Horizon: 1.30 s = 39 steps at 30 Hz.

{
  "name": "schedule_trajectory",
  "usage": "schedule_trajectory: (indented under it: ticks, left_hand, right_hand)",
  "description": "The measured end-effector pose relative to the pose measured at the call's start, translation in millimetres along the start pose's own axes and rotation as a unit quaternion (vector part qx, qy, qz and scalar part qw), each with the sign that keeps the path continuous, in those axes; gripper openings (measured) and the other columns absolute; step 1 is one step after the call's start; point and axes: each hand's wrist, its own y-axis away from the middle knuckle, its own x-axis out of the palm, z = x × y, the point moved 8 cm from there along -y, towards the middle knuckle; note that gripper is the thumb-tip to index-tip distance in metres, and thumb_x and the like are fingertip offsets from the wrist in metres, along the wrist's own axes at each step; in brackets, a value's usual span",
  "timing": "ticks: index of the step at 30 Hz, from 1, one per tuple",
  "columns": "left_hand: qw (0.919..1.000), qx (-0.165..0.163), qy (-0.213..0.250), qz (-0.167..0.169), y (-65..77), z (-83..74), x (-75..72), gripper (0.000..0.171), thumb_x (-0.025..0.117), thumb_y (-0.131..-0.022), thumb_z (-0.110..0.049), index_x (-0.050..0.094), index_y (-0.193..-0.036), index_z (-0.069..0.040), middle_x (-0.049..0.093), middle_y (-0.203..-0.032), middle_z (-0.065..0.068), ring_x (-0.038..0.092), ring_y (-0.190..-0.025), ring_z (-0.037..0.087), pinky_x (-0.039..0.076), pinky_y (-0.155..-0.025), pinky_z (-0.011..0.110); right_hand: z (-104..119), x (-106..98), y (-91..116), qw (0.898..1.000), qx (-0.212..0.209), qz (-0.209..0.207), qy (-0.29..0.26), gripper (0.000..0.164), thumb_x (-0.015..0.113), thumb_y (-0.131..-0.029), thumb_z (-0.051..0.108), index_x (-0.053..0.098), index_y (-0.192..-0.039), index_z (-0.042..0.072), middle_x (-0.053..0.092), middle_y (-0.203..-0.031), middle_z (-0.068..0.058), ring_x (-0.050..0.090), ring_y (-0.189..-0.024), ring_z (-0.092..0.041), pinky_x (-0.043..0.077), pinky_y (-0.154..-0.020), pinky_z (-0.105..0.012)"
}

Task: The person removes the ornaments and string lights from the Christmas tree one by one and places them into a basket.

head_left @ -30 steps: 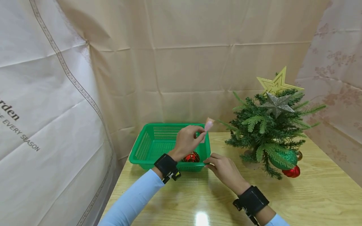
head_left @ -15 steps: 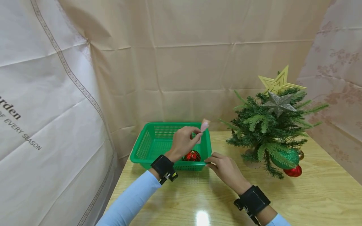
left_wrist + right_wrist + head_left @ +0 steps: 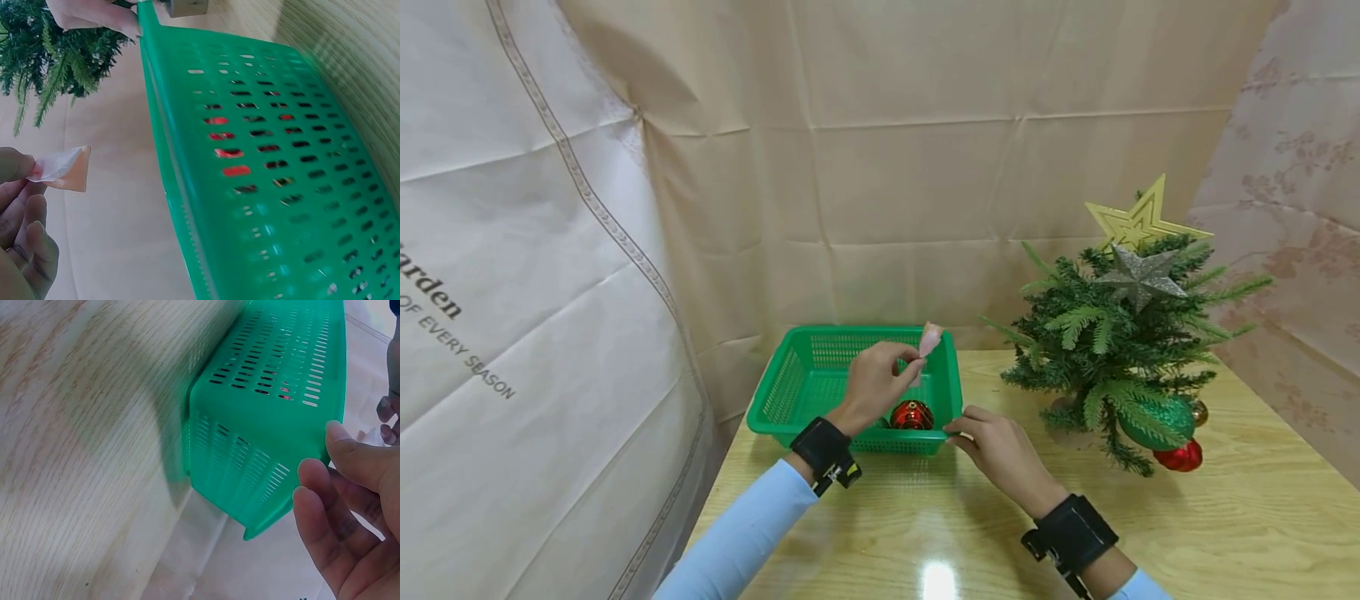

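Note:
My left hand (image 3: 874, 379) pinches a small, folded, see-through pinkish strip (image 3: 930, 340) between thumb and forefinger. It is above the right part of a green plastic basket (image 3: 952, 387). In the left wrist view, the pinched strip (image 3: 67, 170) shows a peach-coloured outer end; its exact kind I cannot tell. My right hand (image 3: 1000, 454) grips the basket's rim at the near right corner, thumb and fingers on either side, as the right wrist view shows. Inside the basket, by its near wall, lies a shiny red bauble (image 3: 912, 414) with gold markings.
A small artificial Christmas tree (image 3: 1097, 333) stands right of the basket. It carries a gold star (image 3: 1138, 218), a silver glitter star (image 3: 1138, 275), a green bauble (image 3: 1161, 418) and a red bauble (image 3: 1180, 456). Cloth hangs behind the wooden table (image 3: 880, 533) and at both sides.
My left hand has moved left and slightly down with the strip, now over the basket's right part. My right hand stays on the rim corner.

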Motion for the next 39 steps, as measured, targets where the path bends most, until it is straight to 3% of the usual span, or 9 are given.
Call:
schedule_trajectory:
  ticks: [10, 23, 39]
  left_hand:
    - [0.9999, -0.006, -0.005, 0.007, 17.1, 15.3, -2.7, 0.011, 0.076, -0.096, -0.020, 0.080, -0.102, -0.012, 0.075, -0.092, 0.000, 0.052, -0.062, 0.008, 0.039, -0.055, 0.024]
    - [0.9996, -0.011, -0.026, -0.007, 21.5, 26.7, -15.1, 0.012, 0.078, -0.095, -0.020, 0.081, -0.102, -0.011, 0.075, -0.090, 0.001, 0.053, -0.061, 0.010, 0.040, -0.055, 0.026]
    - [0.9992, -0.026, -0.031, 0.002, 35.2, 41.1, -23.0, 0.009, 0.077, -0.095, -0.017, 0.080, -0.102, -0.012, 0.075, -0.091, 0.000, 0.053, -0.063, 0.009, 0.040, -0.056, 0.026]
  right_hand:
    - [2, 4, 6, 1.000, 0.002, 0.000, -0.004, 0.015, 0.086, -0.083, 0.010, 0.080, -0.096, 0.013, 0.062, -0.084, 0.005, 0.056, -0.064, -0.004, 0.046, -0.057, -0.020]
    - [1, 1, 2, 1.000, 0.007, -0.002, -0.001, 0.014, 0.086, -0.084, 0.010, 0.080, -0.096, 0.015, 0.059, -0.084, 0.008, 0.054, -0.064, -0.002, 0.045, -0.056, -0.019]
    - [1, -1, 1, 1.000, 0.003, -0.005, -0.008, 0.013, 0.084, -0.085, 0.010, 0.080, -0.097, 0.013, 0.061, -0.085, 0.007, 0.057, -0.066, -0.003, 0.047, -0.057, -0.020]
